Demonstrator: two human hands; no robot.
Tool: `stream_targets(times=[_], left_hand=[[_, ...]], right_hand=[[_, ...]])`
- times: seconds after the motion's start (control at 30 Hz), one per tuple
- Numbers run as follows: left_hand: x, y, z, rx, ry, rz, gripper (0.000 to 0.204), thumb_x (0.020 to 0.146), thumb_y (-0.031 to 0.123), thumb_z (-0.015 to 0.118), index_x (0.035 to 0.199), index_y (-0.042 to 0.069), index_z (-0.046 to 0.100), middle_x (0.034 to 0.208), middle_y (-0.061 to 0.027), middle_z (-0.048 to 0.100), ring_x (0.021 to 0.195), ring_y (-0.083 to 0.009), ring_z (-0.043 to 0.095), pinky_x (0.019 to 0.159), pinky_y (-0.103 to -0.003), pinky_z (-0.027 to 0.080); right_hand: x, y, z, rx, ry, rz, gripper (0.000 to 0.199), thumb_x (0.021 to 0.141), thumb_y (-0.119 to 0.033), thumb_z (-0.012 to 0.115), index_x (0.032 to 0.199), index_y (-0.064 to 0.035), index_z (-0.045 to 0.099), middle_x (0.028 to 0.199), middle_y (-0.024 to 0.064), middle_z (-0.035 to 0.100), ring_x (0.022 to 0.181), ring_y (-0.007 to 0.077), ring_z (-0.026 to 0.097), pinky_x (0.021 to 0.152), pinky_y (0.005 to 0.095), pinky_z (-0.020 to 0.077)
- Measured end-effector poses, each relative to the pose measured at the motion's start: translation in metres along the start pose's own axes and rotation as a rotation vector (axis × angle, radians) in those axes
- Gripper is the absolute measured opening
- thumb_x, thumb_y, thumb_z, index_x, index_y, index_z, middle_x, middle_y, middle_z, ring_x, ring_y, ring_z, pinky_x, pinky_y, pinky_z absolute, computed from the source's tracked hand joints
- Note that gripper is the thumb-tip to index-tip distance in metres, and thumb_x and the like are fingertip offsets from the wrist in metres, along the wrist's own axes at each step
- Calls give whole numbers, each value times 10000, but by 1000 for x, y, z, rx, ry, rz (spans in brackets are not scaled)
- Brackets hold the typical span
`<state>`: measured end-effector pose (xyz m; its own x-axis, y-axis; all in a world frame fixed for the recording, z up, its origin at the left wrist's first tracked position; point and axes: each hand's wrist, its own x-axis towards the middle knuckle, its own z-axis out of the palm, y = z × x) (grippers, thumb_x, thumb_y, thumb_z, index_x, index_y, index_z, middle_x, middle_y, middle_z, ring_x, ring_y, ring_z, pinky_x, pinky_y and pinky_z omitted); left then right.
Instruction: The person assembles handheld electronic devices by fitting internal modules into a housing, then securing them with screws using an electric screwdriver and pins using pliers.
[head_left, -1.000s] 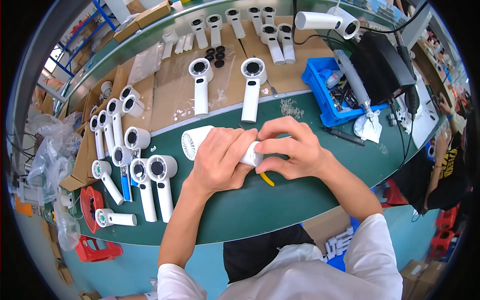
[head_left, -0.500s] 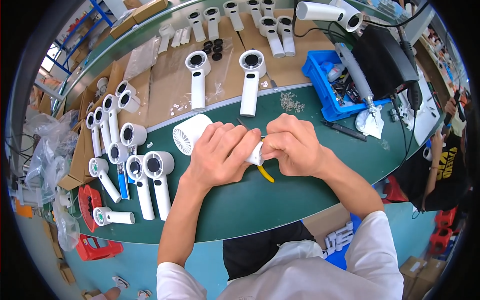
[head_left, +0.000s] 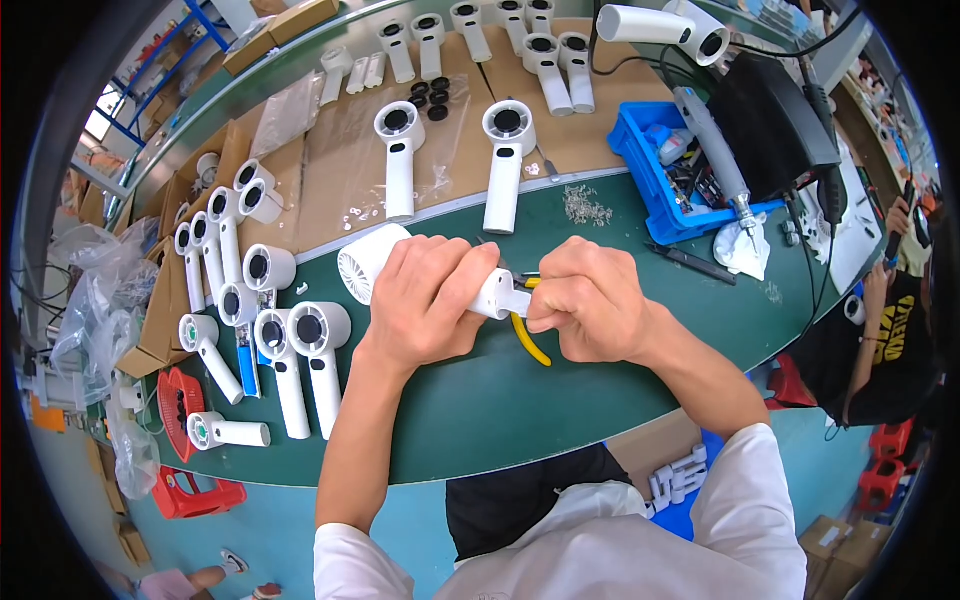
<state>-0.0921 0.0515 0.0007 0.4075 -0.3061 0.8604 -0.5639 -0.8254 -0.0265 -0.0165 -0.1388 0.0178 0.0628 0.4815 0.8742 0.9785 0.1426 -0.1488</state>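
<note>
My left hand [head_left: 422, 300] is wrapped around the handle of a white handheld fan [head_left: 368, 262]. The fan lies on its side, its slotted round head pointing left and its handle end toward my right hand [head_left: 590, 302]. Between thumb and curled fingers, my right hand pinches a small whitish translucent piece [head_left: 518, 303] at that handle end. Whether the piece is still inside the handle or just touching it, I cannot tell. Yellow-handled pliers [head_left: 531, 343] lie on the green table beneath, partly hidden by my hands.
Two finished-looking fans [head_left: 503, 160] lie beyond my hands, near a pile of small screws [head_left: 585, 206]. More fans [head_left: 318, 365] stand and lie at left. A blue bin [head_left: 640, 160], an electric screwdriver [head_left: 715, 150] and black tweezers [head_left: 692, 262] are at right.
My right hand has drawn slightly away from the handle end, and the whitish piece now shows between them. My left hand and the fan have shifted a little left.
</note>
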Motion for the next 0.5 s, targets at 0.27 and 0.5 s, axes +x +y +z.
stream_targets(times=[0.27, 0.5], left_hand=[[-1, -5, -1, 40, -1, 2, 435, 649, 43, 731, 1068, 17, 617, 897, -86, 565, 733, -243, 561, 623, -342, 447], [1, -2, -5, 35, 22, 31, 435, 644, 24, 703, 1070, 31, 616, 904, -81, 563, 733, -238, 565, 639, -345, 452]], right_hand=[[-1, -1, 1, -38, 0, 17, 261, 641, -60, 757, 797, -26, 551, 759, 68, 530, 578, 183, 531, 473, 279, 455], [2, -7, -5, -50, -8, 5, 240, 648, -63, 751, 782, -25, 556, 755, 67, 525, 576, 181, 525, 469, 279, 448]])
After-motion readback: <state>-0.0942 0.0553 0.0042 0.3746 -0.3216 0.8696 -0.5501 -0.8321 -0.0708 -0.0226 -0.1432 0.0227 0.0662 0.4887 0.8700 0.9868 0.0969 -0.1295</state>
